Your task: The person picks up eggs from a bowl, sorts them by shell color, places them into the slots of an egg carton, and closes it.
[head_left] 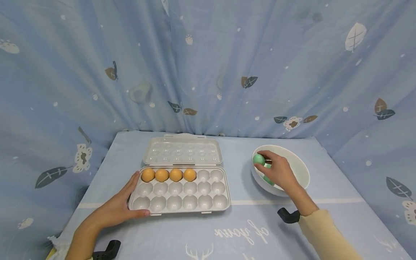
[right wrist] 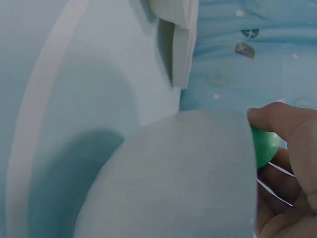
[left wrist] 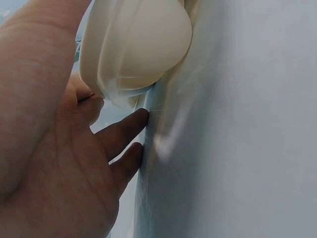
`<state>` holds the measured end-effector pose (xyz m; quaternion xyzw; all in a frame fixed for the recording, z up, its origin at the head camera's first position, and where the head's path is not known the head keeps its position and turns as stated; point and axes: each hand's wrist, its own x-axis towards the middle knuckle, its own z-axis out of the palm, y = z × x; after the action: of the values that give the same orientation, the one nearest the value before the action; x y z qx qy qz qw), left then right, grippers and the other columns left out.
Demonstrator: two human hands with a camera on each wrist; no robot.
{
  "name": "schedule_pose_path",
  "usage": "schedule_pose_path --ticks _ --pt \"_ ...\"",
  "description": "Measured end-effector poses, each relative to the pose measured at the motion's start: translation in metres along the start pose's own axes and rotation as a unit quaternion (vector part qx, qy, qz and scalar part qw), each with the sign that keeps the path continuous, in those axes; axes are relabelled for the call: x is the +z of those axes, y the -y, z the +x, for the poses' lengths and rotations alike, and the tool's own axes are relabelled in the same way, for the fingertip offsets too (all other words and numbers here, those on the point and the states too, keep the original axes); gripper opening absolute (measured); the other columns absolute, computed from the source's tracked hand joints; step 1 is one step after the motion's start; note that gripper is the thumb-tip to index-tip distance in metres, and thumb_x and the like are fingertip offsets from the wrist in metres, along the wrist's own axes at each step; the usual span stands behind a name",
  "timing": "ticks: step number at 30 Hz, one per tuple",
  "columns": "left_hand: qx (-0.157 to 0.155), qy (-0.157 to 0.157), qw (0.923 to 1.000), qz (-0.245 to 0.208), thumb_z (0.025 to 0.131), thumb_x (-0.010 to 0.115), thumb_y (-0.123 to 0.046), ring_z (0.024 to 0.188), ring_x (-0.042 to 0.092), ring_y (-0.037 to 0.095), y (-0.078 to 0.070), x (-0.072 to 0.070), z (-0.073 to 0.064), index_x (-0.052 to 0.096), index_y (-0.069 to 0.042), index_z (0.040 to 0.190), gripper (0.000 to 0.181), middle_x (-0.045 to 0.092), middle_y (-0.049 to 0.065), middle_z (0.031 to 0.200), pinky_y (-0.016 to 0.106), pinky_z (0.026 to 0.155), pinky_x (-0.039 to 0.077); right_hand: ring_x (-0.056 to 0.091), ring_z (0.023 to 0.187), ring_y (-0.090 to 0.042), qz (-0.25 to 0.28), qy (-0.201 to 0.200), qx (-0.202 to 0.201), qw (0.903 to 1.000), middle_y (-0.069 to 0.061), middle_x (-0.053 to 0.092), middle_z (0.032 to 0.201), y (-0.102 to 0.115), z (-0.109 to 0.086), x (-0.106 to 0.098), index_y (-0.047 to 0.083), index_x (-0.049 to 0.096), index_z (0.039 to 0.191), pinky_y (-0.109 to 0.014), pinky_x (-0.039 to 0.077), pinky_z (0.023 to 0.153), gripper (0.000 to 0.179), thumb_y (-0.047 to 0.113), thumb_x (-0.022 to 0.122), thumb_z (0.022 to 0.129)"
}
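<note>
A pale egg carton [head_left: 180,208] lies with its lid folded back and its rows of round cups facing up. Several orange balls [head_left: 176,175] sit side by side in the far row, starting from the left. My left hand [head_left: 112,207] rests against the carton's left end, fingers along the side and thumb extended at the near edge. In the left wrist view, two fingers [left wrist: 124,131] touch the cloth below the carton. Over the left part of a white bowl [head_left: 300,173], my right hand [head_left: 277,171] pinches a green ball [head_left: 258,160] between thumb and fingers. More green balls [head_left: 268,180] lie in the bowl, partly hidden by the hand.
The carton's clear lid [head_left: 182,151] lies flat behind the cups. Light blue cloth [head_left: 240,231] with white lettering covers the table. A patterned blue curtain [head_left: 208,72] hangs behind it and at both sides.
</note>
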<state>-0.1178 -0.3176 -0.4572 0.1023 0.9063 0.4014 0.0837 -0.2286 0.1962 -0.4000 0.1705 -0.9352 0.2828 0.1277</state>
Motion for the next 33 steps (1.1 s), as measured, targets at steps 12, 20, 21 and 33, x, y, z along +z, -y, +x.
schedule_pose_path --ticks 12,20,21,33 --pt "-0.009 0.002 0.9999 0.005 0.077 0.088 -0.051 0.155 0.005 0.053 -0.002 -0.001 -0.001 -0.008 -0.013 0.166 0.137 -0.005 0.021 0.173 0.076 0.117 0.015 0.074 0.105 -0.03 0.053 -0.013 -0.032 0.998 -0.013 0.074 0.119 0.036 0.015 0.021 0.005 0.068 0.129 -0.043 0.061 0.089 0.045 0.023 0.082 0.09" --pt "-0.004 0.002 1.0 0.003 0.077 0.088 -0.051 0.155 0.004 0.052 -0.002 -0.001 0.0 -0.008 -0.013 0.166 0.136 -0.005 0.02 0.173 0.075 0.117 0.015 0.075 0.104 -0.026 0.102 0.005 -0.076 0.9919 -0.009 0.074 0.118 0.064 0.021 0.047 0.006 0.069 0.127 -0.037 0.061 0.09 0.044 0.019 0.084 0.088" --pt "-0.003 0.002 1.0 0.003 0.077 0.088 -0.051 0.156 0.004 0.052 -0.001 -0.001 0.0 -0.008 -0.013 0.166 0.136 -0.005 0.02 0.173 0.075 0.118 0.015 0.075 0.104 -0.026 0.107 0.005 -0.082 0.9909 -0.009 0.074 0.117 0.067 0.022 0.05 0.006 0.069 0.126 -0.037 0.061 0.09 0.043 0.019 0.084 0.088" --pt "0.005 -0.003 1.0 0.004 0.078 0.088 -0.051 0.156 0.005 0.051 0.002 0.001 -0.002 -0.007 -0.015 0.166 0.135 -0.005 0.018 0.173 0.075 0.117 0.016 0.073 0.108 -0.021 0.156 0.048 -0.116 0.9797 -0.005 0.073 0.121 0.108 0.029 0.088 0.007 0.068 0.129 -0.036 0.061 0.091 0.044 0.021 0.083 0.089"
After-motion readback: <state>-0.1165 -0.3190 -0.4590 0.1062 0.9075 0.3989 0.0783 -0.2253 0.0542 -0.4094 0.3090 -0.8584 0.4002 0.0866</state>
